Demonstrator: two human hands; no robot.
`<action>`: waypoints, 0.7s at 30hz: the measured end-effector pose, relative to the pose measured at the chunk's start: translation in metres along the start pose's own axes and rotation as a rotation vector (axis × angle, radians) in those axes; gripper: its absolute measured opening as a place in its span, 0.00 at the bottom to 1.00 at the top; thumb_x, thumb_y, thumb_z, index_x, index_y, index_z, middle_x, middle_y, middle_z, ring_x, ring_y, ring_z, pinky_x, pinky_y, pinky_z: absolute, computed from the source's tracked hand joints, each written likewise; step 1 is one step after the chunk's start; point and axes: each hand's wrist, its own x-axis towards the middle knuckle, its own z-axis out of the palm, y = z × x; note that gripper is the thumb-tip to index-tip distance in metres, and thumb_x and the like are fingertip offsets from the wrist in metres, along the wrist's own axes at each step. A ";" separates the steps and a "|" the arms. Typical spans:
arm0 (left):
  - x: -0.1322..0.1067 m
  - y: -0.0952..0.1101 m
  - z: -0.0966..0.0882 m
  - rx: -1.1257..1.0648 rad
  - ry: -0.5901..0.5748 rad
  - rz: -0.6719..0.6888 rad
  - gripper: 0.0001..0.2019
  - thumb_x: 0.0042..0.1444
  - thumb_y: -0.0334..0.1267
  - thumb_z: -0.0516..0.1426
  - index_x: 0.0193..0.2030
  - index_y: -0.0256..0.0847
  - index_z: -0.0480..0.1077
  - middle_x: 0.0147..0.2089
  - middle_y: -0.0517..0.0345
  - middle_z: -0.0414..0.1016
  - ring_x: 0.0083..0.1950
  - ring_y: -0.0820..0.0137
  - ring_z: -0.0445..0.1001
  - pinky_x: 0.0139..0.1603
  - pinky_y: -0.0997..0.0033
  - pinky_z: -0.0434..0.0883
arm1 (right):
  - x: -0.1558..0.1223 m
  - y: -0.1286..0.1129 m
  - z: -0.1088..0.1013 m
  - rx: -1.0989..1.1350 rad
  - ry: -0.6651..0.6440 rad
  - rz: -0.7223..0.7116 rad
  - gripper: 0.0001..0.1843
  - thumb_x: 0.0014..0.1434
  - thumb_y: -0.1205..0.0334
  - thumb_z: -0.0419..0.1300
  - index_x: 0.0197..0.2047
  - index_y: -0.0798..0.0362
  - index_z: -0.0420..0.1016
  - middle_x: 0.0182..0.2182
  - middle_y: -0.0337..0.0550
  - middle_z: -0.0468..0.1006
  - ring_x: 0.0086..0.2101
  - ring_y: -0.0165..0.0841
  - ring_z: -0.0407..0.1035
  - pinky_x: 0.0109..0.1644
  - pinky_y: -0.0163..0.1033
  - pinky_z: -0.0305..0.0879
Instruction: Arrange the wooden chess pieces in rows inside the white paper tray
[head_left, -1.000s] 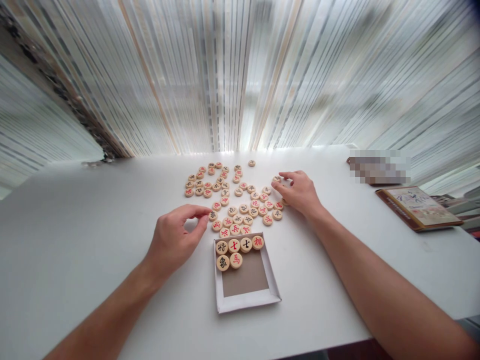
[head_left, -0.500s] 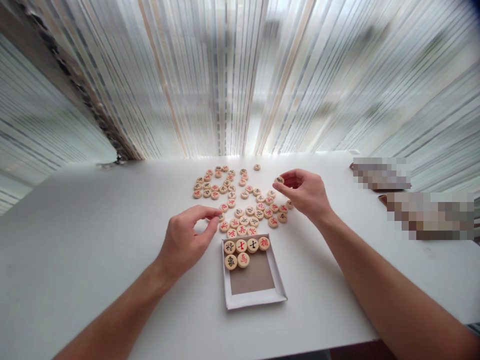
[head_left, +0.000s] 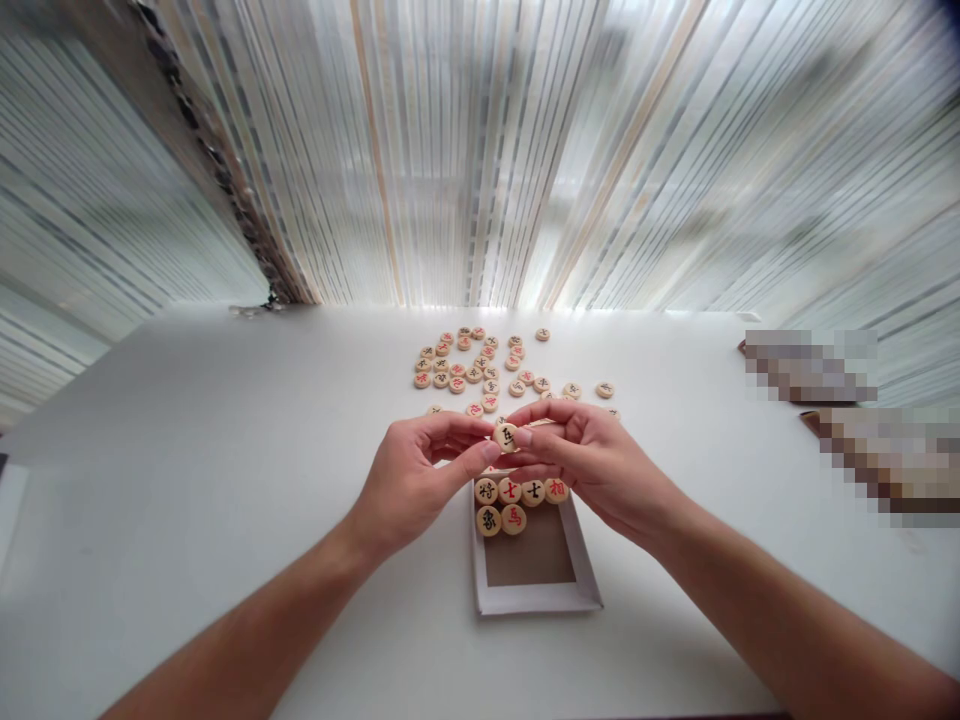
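Head view: left hand and right hand both pinch one round pale wooden xiangqi disc, black character showing, held just above the shallow white card tray, apparently for reading.

Pale wooden xiangqi pieces with red or black characters, nice. White-and-brown tray, and the curtain is all grey-white stripes.

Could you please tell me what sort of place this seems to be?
It is probably a bright indoor room, perhaps a home or a study, used for a board game: xiangqi pieces lie on a white table, some sit in a shallow box, and a striped curtain hangs behind.
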 end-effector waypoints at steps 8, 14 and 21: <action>-0.002 -0.001 0.006 -0.055 -0.039 -0.105 0.09 0.58 0.42 0.71 0.42 0.41 0.86 0.41 0.51 0.89 0.44 0.59 0.88 0.48 0.61 0.87 | -0.010 0.014 -0.001 -0.009 0.006 -0.021 0.20 0.54 0.50 0.81 0.42 0.53 0.84 0.32 0.45 0.88 0.34 0.39 0.86 0.38 0.39 0.84; -0.010 -0.002 0.012 -0.050 -0.043 -0.110 0.06 0.59 0.38 0.71 0.42 0.43 0.87 0.39 0.53 0.89 0.42 0.61 0.88 0.45 0.64 0.87 | -0.019 0.016 -0.002 -0.041 0.019 -0.126 0.16 0.52 0.51 0.82 0.38 0.51 0.88 0.28 0.43 0.86 0.26 0.35 0.81 0.32 0.39 0.83; -0.011 0.002 0.019 0.021 0.011 -0.015 0.04 0.59 0.33 0.70 0.41 0.44 0.88 0.39 0.55 0.88 0.40 0.64 0.86 0.44 0.67 0.86 | -0.022 0.021 0.000 -0.016 0.066 -0.139 0.15 0.48 0.56 0.84 0.38 0.48 0.90 0.30 0.43 0.87 0.31 0.35 0.81 0.37 0.37 0.82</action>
